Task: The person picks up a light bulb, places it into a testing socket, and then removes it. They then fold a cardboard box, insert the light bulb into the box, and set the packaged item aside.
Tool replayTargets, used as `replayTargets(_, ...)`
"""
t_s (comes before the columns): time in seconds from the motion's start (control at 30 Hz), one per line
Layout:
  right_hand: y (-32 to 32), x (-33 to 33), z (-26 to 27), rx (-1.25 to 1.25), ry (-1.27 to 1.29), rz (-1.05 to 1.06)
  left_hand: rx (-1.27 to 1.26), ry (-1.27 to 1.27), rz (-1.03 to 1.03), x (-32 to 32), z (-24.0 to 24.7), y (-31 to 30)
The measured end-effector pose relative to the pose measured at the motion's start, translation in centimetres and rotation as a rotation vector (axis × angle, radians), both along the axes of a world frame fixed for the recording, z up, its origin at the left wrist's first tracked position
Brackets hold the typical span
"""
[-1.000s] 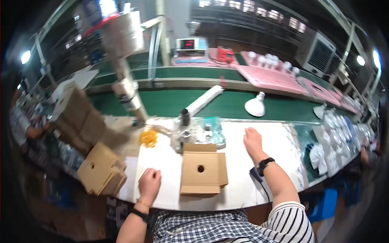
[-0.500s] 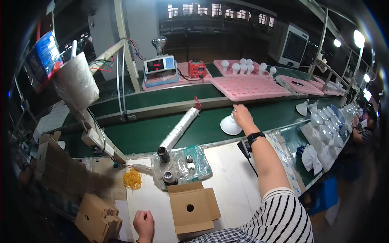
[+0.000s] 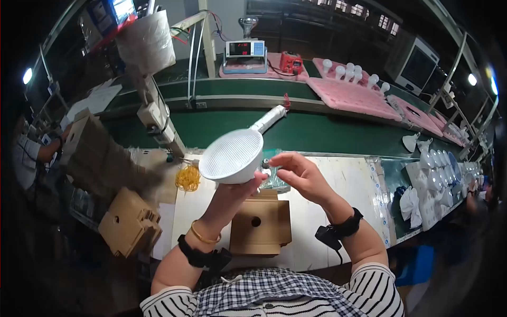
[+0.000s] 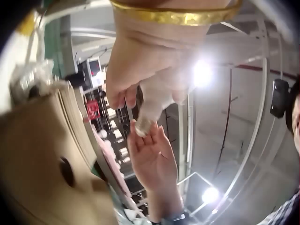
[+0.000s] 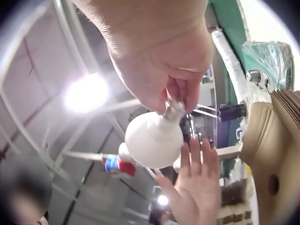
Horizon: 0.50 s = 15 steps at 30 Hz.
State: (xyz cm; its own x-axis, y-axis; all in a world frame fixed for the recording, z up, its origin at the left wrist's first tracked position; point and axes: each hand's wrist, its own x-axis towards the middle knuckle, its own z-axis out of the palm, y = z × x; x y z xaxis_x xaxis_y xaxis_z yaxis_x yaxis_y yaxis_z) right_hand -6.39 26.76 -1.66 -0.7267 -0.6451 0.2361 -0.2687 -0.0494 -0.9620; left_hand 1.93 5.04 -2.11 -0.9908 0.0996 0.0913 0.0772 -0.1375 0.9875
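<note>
In the head view a white reflector bulb (image 3: 232, 153) is raised, its broad face tilted up-left. My left hand (image 3: 227, 203) grips its narrow end from below. To the right, my right hand (image 3: 306, 182) stands apart from it, fingers spread and bent. The left wrist view has the left hand (image 4: 150, 56) around the bulb's neck (image 4: 154, 96), the right fingertips near its metal cap. The right wrist view differs: the right hand (image 5: 159, 61) pinches the cap, the left palm (image 5: 199, 192) open below the bulb (image 5: 154, 140). Beneath lies a cardboard box (image 3: 269, 232) with a round hole.
Yellow rubber bands (image 3: 188, 178) lie left of the box, near stacked cartons (image 3: 127, 222). A white wrapped tube (image 3: 270, 119) reaches over the green belt. Beyond are a meter (image 3: 245, 56) and a pink foam tray (image 3: 351, 98); more bulbs stand at right.
The bulb has come off the green belt to above the box. My right hand drew back from the belt and no longer holds it; my left hand rose from the table and grips it.
</note>
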Motion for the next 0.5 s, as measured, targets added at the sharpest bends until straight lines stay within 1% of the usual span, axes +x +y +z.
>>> replayTargets(0.03,-0.1,0.2,1.2,-0.038,0.102,-0.052,0.005,-0.006,0.005,-0.3,0.8,-0.1)
replayTargets(0.07,-0.2,0.4,2.4,-0.076,0.196,-0.104,-0.113,-0.062,0.012,-0.3,1.6,-0.2)
replayTargets(0.1,0.0,0.8,3.7,-0.069,0.237,-0.114,-0.232,-0.125,0.013,-0.1,1.8,-0.4)
replayTargets(0.13,0.1,1.3,5.2,0.003,0.291,-0.073,-0.352,0.376,0.103,-0.9,-0.4,-0.2)
replayTargets(0.2,-0.5,2.1,6.9,0.169,0.467,0.004,-0.515,0.37,0.069,-0.5,-0.1,-0.1)
replayTargets(0.23,-0.8,2.0,6.8,0.172,0.459,0.003,-0.621,0.406,0.056,-0.6,-0.5,0.2)
replayTargets(0.3,-1.1,1.6,6.6,0.285,0.397,0.02,-0.605,0.365,0.031,-0.4,-0.5,0.4)
replayTargets(0.37,-1.4,1.5,6.5,0.305,0.381,0.017,-0.592,0.292,0.023,-0.3,-0.6,0.8)
replayTargets(0.4,-1.5,1.3,6.4,0.316,0.366,0.014,-0.585,0.295,0.024,-0.2,-0.8,0.8)
replayTargets(0.47,-1.8,0.2,5.2,0.315,0.411,-0.013,-0.847,0.571,0.24,-0.4,-1.0,0.4)
replayTargets(0.5,-1.9,-0.7,4.5,0.466,0.594,-0.147,-0.841,0.581,0.242,0.0,-0.8,0.0)
